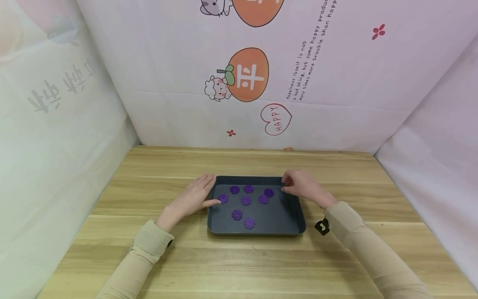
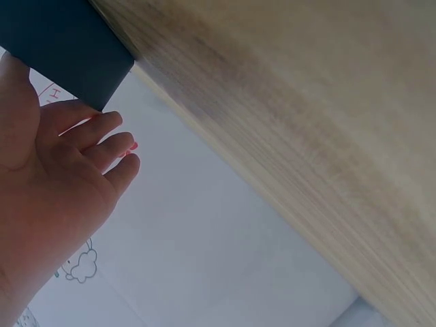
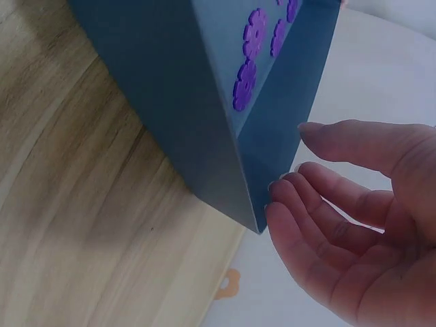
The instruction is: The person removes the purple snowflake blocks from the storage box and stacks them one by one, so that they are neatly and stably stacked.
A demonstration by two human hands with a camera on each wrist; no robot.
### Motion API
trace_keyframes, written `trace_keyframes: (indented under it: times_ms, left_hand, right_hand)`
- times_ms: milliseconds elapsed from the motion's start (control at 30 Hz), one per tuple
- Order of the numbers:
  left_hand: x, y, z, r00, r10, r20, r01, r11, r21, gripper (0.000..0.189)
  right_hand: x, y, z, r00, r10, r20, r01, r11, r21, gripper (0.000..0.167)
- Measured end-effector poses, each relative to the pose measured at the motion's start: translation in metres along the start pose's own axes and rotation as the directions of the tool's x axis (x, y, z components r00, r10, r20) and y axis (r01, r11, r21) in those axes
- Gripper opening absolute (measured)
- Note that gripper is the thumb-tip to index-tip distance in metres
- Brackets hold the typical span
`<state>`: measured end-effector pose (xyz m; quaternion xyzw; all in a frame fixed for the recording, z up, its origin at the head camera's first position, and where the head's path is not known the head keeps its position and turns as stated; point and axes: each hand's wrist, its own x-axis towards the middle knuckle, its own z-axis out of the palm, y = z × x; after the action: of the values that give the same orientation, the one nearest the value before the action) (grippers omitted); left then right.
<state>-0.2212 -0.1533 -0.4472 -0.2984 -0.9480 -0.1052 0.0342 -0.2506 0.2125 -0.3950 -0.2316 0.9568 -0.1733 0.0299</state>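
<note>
**8 purple discs (image 1: 246, 201) in a dark tray (image 1: 278, 216), with a hand at each far corner**

Nearest, the left sleeve (image 1: 143, 245) and right sleeve (image 1: 367, 241), both beige, reach over a wood-grain table (image 1: 254, 268). A small black object (image 1: 322, 226) sits beside the right cuff.

The tray lies flat on the table, its long sides running left to right. On its floor the notched, flower-edged discs are spread mostly over the left and middle. 2 lie nearest, left of the tray's middle. Beyond them, 3 form a loose row from left to right, and 3 more lie near the far wall. The right-hand disc of the far group meets its neighbour in the loose row; whether they overlap, I cannot tell.

The left hand (image 1: 194, 194) rests at the left rim, its grip wide: fingers extended along the far left corner, thumb reaching in over the leftmost disc. Whether the thumb touches that disc is unclear.

The right hand (image 1: 304, 185) is at the far right corner, fingers loosely curved, with a narrow gap to the thumb. Contact with the rim cannot be told.

Farthest, a white backdrop (image 1: 179, 120) carries a red heart outline (image 1: 276, 119) reading "HAPPY" and, above it, an orange fruit print (image 1: 248, 74).
</note>
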Motion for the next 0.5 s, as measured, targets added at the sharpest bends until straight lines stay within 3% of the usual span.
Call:
trace_keyframes:
  times_ms: [500]
  left_hand:
    - [0.0,-0.001,0.0,1.0,-0.003,0.014,0.003,1.0,0.014,0.084]
  right_hand:
    - [0.011,-0.006,0.004,0.997,-0.023,0.068,0.021,1.0,0.022,0.021]
